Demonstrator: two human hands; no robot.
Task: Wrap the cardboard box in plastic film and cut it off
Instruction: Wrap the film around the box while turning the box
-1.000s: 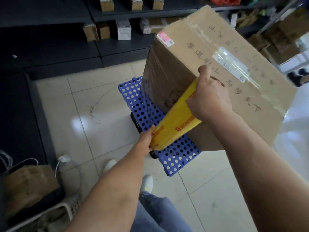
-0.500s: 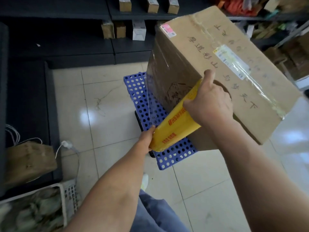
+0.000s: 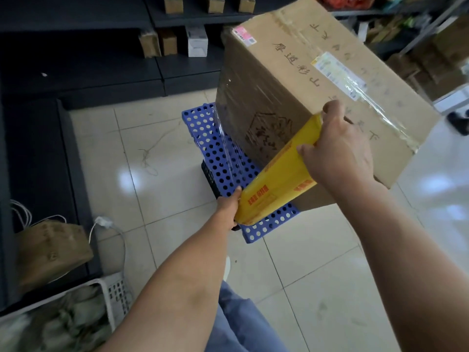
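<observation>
R hand grips the top end of the yellow film roll, L hand clasps the bottom end, both forearms extended fwd. Roll's long axis runs 7 to 1 o'clock, against the cardboard box, which sits tilted at 12 o'clock on a blue perforated stand.

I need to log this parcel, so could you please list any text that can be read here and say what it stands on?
"厚道彭山": handwritten on top of the cardboard box; the characters after it are unclear.
Too blurred to read: the red print on the film roll and the dark stamp on the box's side.
Too small to read: the pink sticker and the shipping label.
</observation>
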